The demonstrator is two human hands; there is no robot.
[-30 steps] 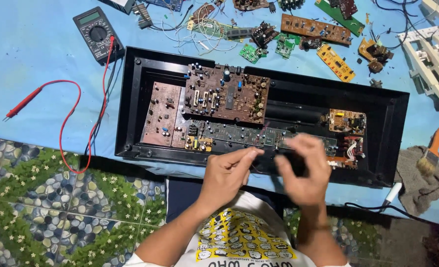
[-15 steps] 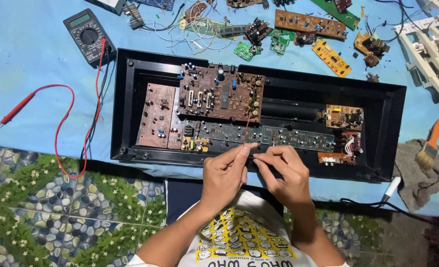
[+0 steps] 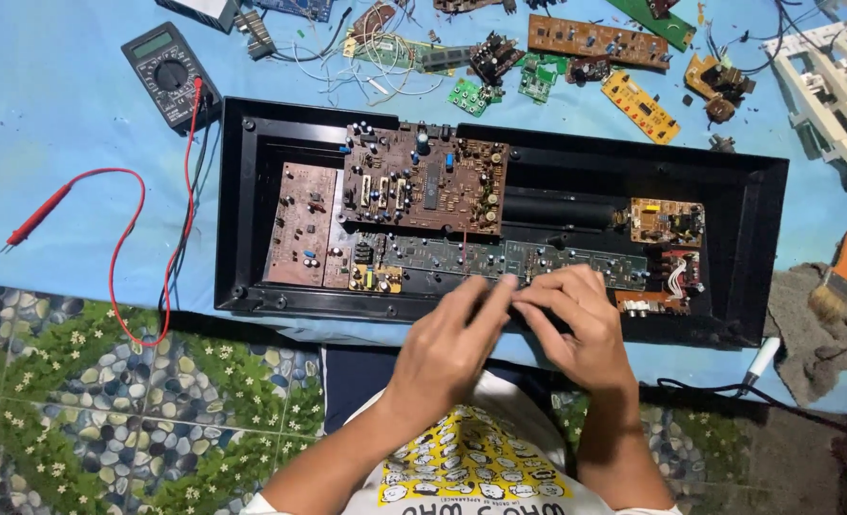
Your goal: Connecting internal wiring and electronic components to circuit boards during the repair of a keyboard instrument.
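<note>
A black open case [image 3: 233,210] lies on a blue sheet and holds several circuit boards. A large brown board [image 3: 423,181] sits in its middle, with a long green board [image 3: 443,256] along the front. My left hand [image 3: 447,348] and my right hand [image 3: 576,319] meet over the case's front edge. Their fingertips touch each other just above the green board. My right hand's fingers are curled, and my left hand's fingers reach toward them. Whatever lies between the fingertips is hidden.
A black multimeter [image 3: 166,74] lies at the back left, and its red probe lead [image 3: 118,219] loops over the sheet. Loose boards and wires [image 3: 586,36] litter the back. On the right are a white frame [image 3: 838,86], an orange-handled brush [image 3: 838,272] on a grey cloth [image 3: 824,343], and a white marker [image 3: 759,360].
My right hand has pulled back from the green board toward the front edge. Both hands' fingertips have come together there.
</note>
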